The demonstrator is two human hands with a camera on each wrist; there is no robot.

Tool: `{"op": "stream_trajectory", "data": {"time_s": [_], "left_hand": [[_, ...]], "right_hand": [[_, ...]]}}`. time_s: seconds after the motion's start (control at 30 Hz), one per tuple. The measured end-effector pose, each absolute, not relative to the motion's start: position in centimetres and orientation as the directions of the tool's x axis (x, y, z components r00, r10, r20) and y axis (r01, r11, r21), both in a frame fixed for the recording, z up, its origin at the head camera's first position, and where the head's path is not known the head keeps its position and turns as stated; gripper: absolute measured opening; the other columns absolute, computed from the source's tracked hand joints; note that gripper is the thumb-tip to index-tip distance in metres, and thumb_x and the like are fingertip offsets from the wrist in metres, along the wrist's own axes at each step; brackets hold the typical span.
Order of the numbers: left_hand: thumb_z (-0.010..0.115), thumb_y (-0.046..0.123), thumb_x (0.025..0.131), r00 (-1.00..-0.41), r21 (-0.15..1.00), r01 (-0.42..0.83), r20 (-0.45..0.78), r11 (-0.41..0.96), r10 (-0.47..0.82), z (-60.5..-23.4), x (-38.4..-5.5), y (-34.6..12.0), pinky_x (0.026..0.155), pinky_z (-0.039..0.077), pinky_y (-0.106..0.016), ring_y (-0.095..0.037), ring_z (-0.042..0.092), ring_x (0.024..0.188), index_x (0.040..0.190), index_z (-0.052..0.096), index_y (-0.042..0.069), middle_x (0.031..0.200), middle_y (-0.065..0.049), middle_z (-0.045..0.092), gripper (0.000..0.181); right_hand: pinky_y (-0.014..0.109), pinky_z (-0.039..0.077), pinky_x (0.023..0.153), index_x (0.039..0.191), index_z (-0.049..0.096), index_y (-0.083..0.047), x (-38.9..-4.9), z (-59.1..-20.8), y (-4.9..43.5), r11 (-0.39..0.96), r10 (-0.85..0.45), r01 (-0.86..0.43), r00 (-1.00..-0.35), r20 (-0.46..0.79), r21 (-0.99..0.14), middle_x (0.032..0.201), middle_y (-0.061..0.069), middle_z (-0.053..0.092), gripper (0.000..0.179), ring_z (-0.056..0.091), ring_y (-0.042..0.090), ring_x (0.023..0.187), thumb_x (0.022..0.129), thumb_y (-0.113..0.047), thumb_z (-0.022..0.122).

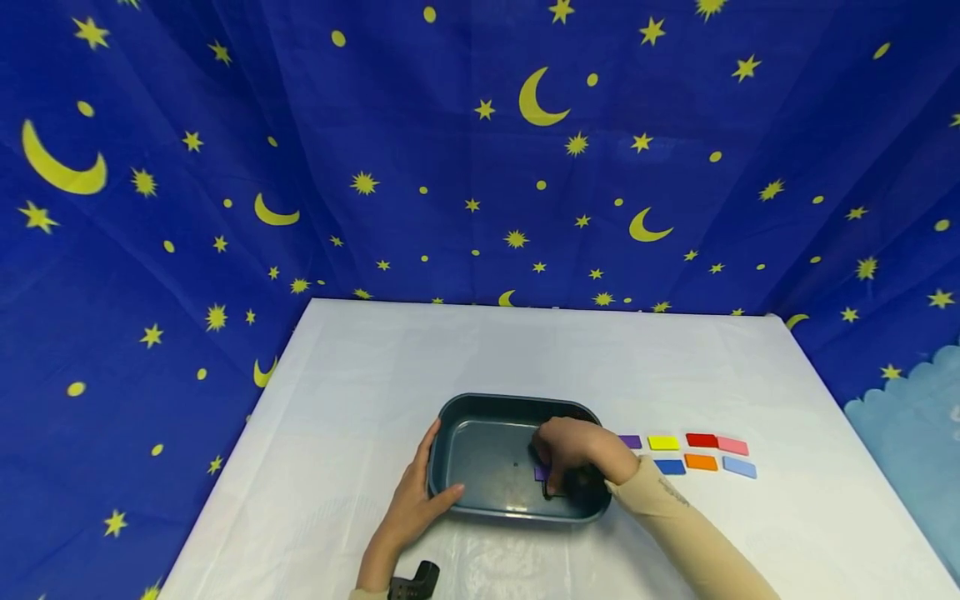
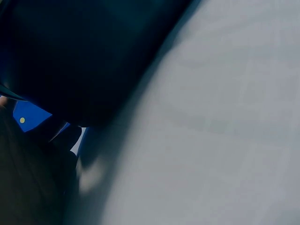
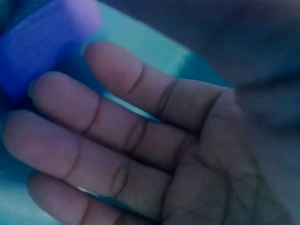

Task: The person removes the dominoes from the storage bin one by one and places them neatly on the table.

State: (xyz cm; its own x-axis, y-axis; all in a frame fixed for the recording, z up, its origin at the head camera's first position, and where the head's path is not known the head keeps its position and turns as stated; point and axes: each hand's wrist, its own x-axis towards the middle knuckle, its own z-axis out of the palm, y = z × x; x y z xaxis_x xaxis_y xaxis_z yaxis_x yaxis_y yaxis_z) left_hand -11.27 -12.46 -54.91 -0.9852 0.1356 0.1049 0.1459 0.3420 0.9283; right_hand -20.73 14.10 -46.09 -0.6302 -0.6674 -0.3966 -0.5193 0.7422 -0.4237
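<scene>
A dark blue-green rectangular basin (image 1: pixel 480 454) with rounded corners sits on the white table. My left hand (image 1: pixel 417 487) holds its left end, thumb over the near rim and fingers along the outer wall. In the left wrist view the basin's dark wall (image 2: pixel 84 56) fills the upper left. My right hand (image 1: pixel 573 446) reaches down inside the basin's right part. Under it shows a small purple block (image 1: pixel 540 473), partly hidden by the hand. In the right wrist view the fingers are loosely bent, and the purple block (image 3: pixel 42 47) lies just past the fingertips.
Right of the basin, flat coloured blocks lie in two rows: purple (image 1: pixel 631 442), yellow (image 1: pixel 663 443), red (image 1: pixel 702 440) and pink (image 1: pixel 732 446) behind; blue (image 1: pixel 669 467), orange (image 1: pixel 701 462) and light blue (image 1: pixel 739 467) in front. A blue star-and-moon curtain (image 1: pixel 450 167) surrounds the table.
</scene>
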Motion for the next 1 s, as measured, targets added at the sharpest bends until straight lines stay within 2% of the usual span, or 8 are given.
{"op": "stream_trajectory", "data": {"time_s": [0.27, 0.53, 0.8, 0.9, 1.0], "left_hand": [[0.071, 0.030, 0.079, -0.983, 0.927, 0.159, 0.117, 0.341, 0.141, -55.3, -11.4, -12.4, 0.095, 0.027, -0.067, -0.036, 0.032, 0.132, 0.151, 0.015, 0.039, 0.154, -0.005, 0.023, 0.092], [0.071, 0.031, 0.080, -0.986, 0.924, 0.145, 0.103, 0.354, 0.134, -55.2, -11.3, -12.5, 0.095, 0.027, -0.067, -0.037, 0.031, 0.132, 0.151, 0.015, 0.040, 0.154, -0.005, 0.024, 0.091], [0.071, 0.030, 0.079, -0.984, 0.926, 0.160, 0.120, 0.342, 0.134, -55.0, -11.3, -12.5, 0.095, 0.028, -0.066, -0.037, 0.033, 0.131, 0.151, 0.017, 0.039, 0.153, -0.007, 0.025, 0.091], [0.071, 0.031, 0.079, -0.981, 0.923, 0.177, 0.135, 0.342, 0.142, -55.2, -11.3, -12.5, 0.095, 0.029, -0.065, -0.037, 0.034, 0.131, 0.151, 0.016, 0.037, 0.153, -0.008, 0.025, 0.092], [0.071, 0.032, 0.079, -0.981, 0.923, 0.178, 0.137, 0.342, 0.140, -55.1, -11.3, -12.5, 0.094, 0.029, -0.065, -0.037, 0.035, 0.130, 0.151, 0.016, 0.037, 0.153, -0.008, 0.026, 0.092]], "right_hand": [[0.023, 0.036, 0.049, 0.059, 0.054, -0.012, -20.4, -46.9, 13.6, 0.786, -0.618, -0.492, -0.650, -0.441, -0.376, 0.055, -0.008, 0.047, 0.039, 0.044, 0.006, 0.052, 0.052, -0.008, 0.093], [0.021, 0.039, 0.053, 0.065, 0.056, -0.013, -20.7, -47.4, 13.9, 0.637, -0.765, -0.622, -0.582, -0.276, -0.455, 0.060, -0.012, 0.046, 0.035, 0.043, 0.003, 0.057, 0.057, -0.009, 0.090], [0.020, 0.039, 0.054, 0.070, 0.058, -0.012, -21.0, -47.8, 13.0, 0.555, -0.820, -0.682, -0.544, -0.175, -0.476, 0.063, -0.013, 0.048, 0.031, 0.043, 0.001, 0.058, 0.060, -0.008, 0.087], [0.020, 0.039, 0.055, 0.073, 0.059, -0.012, -21.1, -47.8, 12.9, 0.547, -0.822, -0.681, -0.548, -0.156, -0.487, 0.065, -0.011, 0.050, 0.027, 0.044, 0.001, 0.059, 0.065, -0.009, 0.085], [0.023, 0.039, 0.056, 0.075, 0.060, -0.012, -21.3, -47.8, 12.9, 0.562, -0.805, -0.671, -0.579, -0.132, -0.483, 0.064, -0.010, 0.050, 0.023, 0.044, 0.002, 0.059, 0.071, -0.012, 0.082]]}}
